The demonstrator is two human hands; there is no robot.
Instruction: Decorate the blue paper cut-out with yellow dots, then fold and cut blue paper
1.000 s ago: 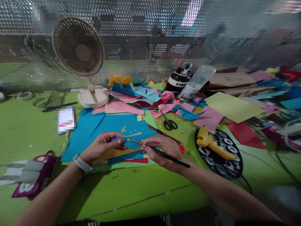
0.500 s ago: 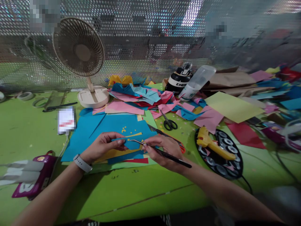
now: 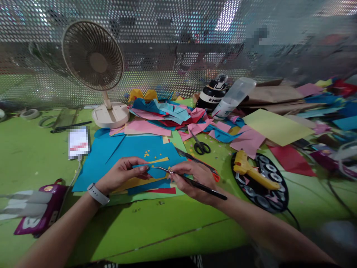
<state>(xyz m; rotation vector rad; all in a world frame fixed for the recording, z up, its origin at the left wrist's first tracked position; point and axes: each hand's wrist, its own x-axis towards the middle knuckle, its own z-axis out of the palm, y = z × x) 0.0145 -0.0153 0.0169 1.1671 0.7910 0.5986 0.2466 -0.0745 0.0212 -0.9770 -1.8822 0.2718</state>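
My left hand (image 3: 124, 173), with a watch on the wrist, pinches a narrow piece of blue paper (image 3: 161, 171) between thumb and fingers. Across from it, my right hand (image 3: 193, 179) grips black tweezers (image 3: 195, 183) with a thin silver tip bent at the end. That tip points left, at a tiny yellow bit on the blue piece; whether they touch cannot be told. Beneath both hands lie a large blue sheet (image 3: 111, 149), a yellow strip (image 3: 160, 160) and small yellow paper bits (image 3: 147, 153). Further yellow, blue and red paper is partly covered by the hands.
Scissors (image 3: 201, 147) and a cutter lie right of the sheets. A yellow glue gun (image 3: 255, 173) rests on a black round tray (image 3: 283, 201). A fan (image 3: 110, 113), a phone (image 3: 78, 142), a bottle (image 3: 234, 97) and heaped paper scraps (image 3: 167, 111) stand or lie around.
The tweezers' tip has shifted very slightly over the blue piece. Both hands keep almost the same place and hold.
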